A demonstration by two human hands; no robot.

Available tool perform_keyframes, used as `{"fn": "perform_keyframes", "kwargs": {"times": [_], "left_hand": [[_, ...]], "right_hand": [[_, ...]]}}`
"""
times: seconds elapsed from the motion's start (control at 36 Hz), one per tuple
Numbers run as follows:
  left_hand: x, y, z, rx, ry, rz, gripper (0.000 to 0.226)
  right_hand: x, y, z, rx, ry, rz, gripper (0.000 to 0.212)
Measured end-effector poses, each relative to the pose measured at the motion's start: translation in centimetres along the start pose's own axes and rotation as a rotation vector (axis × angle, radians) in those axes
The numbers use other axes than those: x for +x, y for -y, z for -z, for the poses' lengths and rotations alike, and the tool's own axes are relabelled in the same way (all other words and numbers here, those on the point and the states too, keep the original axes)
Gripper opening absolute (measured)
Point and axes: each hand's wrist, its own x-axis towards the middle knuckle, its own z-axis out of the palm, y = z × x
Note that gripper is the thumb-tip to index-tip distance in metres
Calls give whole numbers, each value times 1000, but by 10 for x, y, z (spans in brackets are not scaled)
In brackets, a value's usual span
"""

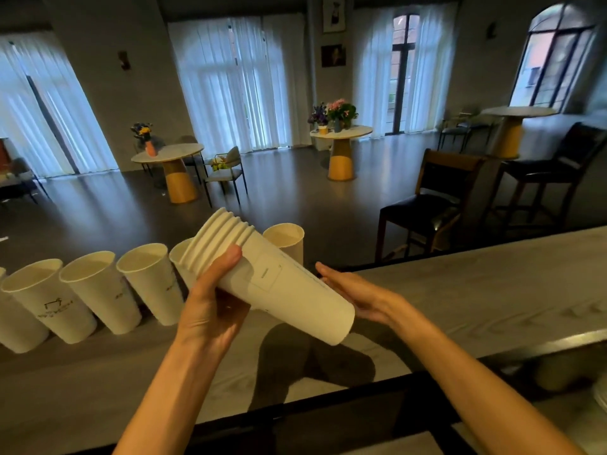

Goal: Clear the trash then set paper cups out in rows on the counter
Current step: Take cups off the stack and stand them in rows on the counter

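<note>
A nested stack of white paper cups [279,284] lies tilted in the air above the grey wooden counter [476,290], rims pointing up and to the left. My left hand [210,303] grips the stack near its rims, thumb on top. My right hand [358,290] rests flat along the far side of the stack near its base, fingers straight. Several single paper cups [95,297] stand upright in a row along the counter's far edge on the left. One more cup [287,239] stands behind the stack, partly hidden by it.
Dark bar chairs [427,205] stand beyond the counter on the right. Round tables with flower vases [340,133] stand on the room floor. A black rail [328,408] runs along the counter's near edge. A pale rounded object [565,372] sits below the counter at the lower right.
</note>
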Motion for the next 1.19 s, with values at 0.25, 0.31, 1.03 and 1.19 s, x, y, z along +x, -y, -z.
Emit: {"fn": "perform_keyframes", "kwargs": {"times": [0.25, 0.31, 1.03, 1.19], "left_hand": [[-9, 36, -49, 32, 67, -21, 50], [-9, 38, -50, 122, 52, -64, 63], [-16, -33, 2, 110, -163, -390, 55], [-14, -23, 6, 127, -91, -265, 100]], "right_hand": [[-63, 3, 9, 163, 552, 15, 86], [-63, 5, 14, -9, 479, 84, 86], [55, -18, 51, -458, -511, 292, 95], [65, -13, 45, -484, -598, 260, 95]]}}
